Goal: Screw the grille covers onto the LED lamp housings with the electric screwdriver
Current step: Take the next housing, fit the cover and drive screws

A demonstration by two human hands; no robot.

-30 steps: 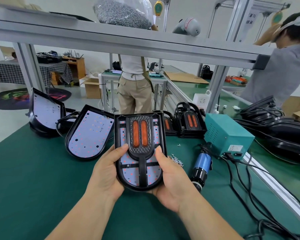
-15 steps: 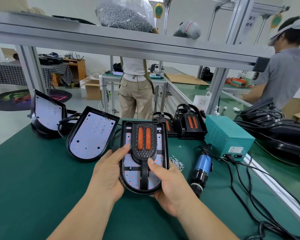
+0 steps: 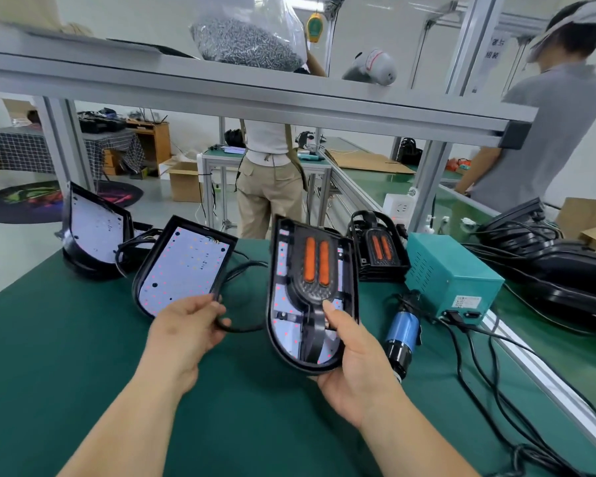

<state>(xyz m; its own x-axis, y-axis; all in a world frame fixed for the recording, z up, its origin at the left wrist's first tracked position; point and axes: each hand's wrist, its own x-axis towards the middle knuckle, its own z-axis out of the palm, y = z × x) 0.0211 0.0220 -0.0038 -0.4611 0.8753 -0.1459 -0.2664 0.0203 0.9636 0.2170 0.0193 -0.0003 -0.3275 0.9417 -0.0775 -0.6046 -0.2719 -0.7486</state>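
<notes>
**Q:** How far along is the work?

**A:** Early on this unit, I judge. The right hand [image 3: 358, 370] grips a lamp housing [image 3: 284, 333] by its rounded lower end and holds it tilted up off the green mat [image 3: 83, 339], just left of the teal power box [image 3: 451, 273]. A grille cover [image 3: 310, 297] sits in the housing, but I cannot tell whether any screw is in. The electric screwdriver [image 3: 401, 335] lies unheld on the mat in front of the box, so the screwing here seems not yet begun. The left hand [image 3: 186, 325], apart from the right and further left of the box, pinches a loop of black cable [image 3: 236, 327].

**Q:** What is left?

**A:** Further left of the box, a bare housing [image 3: 183, 270] and an upright housing [image 3: 93, 232] show their boards with no cover. Touching the box's left side, a stack of covered units [image 3: 379, 249] looks assembled, though any screws there are too small to see.

**Q:** Shapes and surfaces?

**A:** Each housing is black moulded plastic with a raised rim, square at one end and rounded at the other. The boards are matte white with small red dots. The cover is black with a fine mesh, two glossy orange oblong bars and a narrow stem. The screwdriver is a blue cylinder with a black nose. The box looks like painted metal and has vent slots.
</notes>
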